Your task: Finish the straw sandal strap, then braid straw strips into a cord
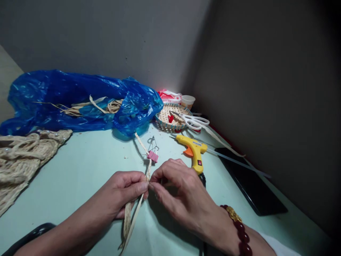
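Observation:
My left hand [125, 192] and my right hand [178, 192] meet over the pale green table [87, 167], both pinching pale straw strips [131, 217]. The strips hang down toward me below my fingers. Upward they run as a plaited cord [147, 167] to a pink binder clip [152, 155], which clamps the cord. Beyond the clip the cord leads into a blue plastic bag [80, 99]. A dark red bead bracelet [239, 227] sits on my right wrist.
A yellow glue gun [194, 151] lies right of my hands. Behind it are a woven basket [170, 117], white scissors [195, 122] and a paper cup [188, 101]. A black tablet [250, 185] lies at right. Woven straw netting [21, 156] lies at left.

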{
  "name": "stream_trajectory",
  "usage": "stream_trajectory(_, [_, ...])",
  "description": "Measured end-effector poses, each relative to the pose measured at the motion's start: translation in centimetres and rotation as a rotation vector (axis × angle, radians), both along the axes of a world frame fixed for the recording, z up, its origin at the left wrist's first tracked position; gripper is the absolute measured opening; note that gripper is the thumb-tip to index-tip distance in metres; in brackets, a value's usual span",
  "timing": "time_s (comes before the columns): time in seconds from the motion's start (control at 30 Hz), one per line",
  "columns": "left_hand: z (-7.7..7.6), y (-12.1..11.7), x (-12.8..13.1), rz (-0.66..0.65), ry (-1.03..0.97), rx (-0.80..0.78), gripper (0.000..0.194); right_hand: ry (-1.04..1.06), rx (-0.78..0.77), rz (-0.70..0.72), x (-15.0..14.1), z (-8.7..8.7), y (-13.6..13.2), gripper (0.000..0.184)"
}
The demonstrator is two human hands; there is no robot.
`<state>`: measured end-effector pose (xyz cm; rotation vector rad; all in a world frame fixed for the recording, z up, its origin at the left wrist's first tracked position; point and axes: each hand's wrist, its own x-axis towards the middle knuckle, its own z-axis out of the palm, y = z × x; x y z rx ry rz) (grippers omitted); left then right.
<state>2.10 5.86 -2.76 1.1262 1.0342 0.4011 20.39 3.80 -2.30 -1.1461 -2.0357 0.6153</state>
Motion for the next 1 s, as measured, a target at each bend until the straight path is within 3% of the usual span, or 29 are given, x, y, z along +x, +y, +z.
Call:
stream_trajectory(0.17, [0.0,0.0,0.0,0.003,0.025,-0.007,0.034,0.002,-0.057,-0.117,0.2,0.9,0.1,0.013])
stream_trajectory(0.33, [0.0,-0.1,0.0,-0.039,0.084,-0.007,0.033,-0.063,-0.239,-0.106,1.2,1.8,0.8,0.042])
stream_trajectory(0.47, [0.3,-0.3,0.1,0.020,0.037,-0.043,0.030,0.022,-0.321,-0.098,1.2,0.9,0.9,0.025])
stream_trajectory(0.6, [0.3,0.0,0.1,-0.054,-0.074,-0.029,0.021,0.252,-0.571,0.082,0.2,-0.7,0.2,0.024])
stream_trajectory(0.67, [0.1,0.3,0.0,-0.088,-0.040,0.015,0.019,0.288,-0.607,0.082,-0.2,-1.2,0.0,0.025])
stream_trajectory(0.77, [-0.3,0.3,-0.2,-0.071,0.149,0.093,0.021,0.179,-0.552,0.006,-0.5,-1.1,-0.1,0.020])
stream_trajectory(0.87, [-0.8,-0.4,-0.2,-0.067,0.420,0.325,0.034,0.116,-0.525,-0.037,-0.6,-0.8,0.1,0.021])
stream_trajectory(1.0, [-1.1,-1.5,0.1,-0.061,0.645,0.603,0.033,0.170,-0.525,-0.117,-0.9,-0.7,0.0,0.021])
